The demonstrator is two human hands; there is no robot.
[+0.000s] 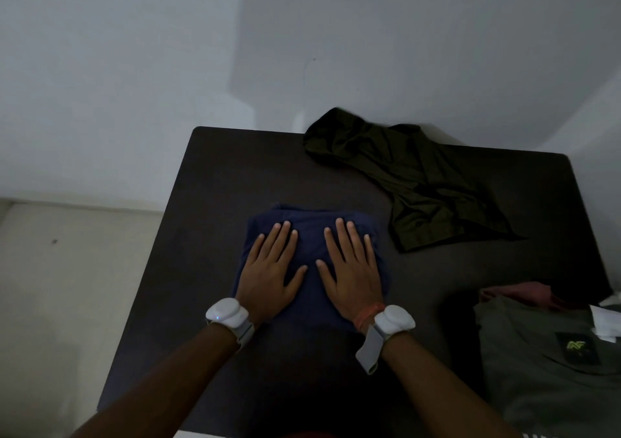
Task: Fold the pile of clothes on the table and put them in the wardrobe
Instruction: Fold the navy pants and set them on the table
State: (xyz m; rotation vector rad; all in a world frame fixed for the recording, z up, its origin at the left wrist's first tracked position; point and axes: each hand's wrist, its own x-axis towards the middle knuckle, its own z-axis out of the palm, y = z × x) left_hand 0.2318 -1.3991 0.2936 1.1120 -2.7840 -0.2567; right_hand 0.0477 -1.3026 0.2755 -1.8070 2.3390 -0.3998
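The folded navy-blue cloth garment (311, 232) lies at lower centre of the dark counter (215, 185), directly beneath both hands. The left hand (268, 269) and right hand (353, 269) press it flat, fingers (342, 239) straight, spread and gripping nothing. The crumpled dark-olive garment (420, 182), in the upper right, lies nearer the right hand.

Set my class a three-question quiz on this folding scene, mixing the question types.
1. True or false: the left hand and right hand lie flat on the folded navy garment.
2. Fill in: the grey shirt lies on the person's ____ side.
3. Which lies crumpled at the far edge of the table? A the olive garment; B the navy garment; C the grey shirt.
Key: 1 true; 2 right; 3 A.
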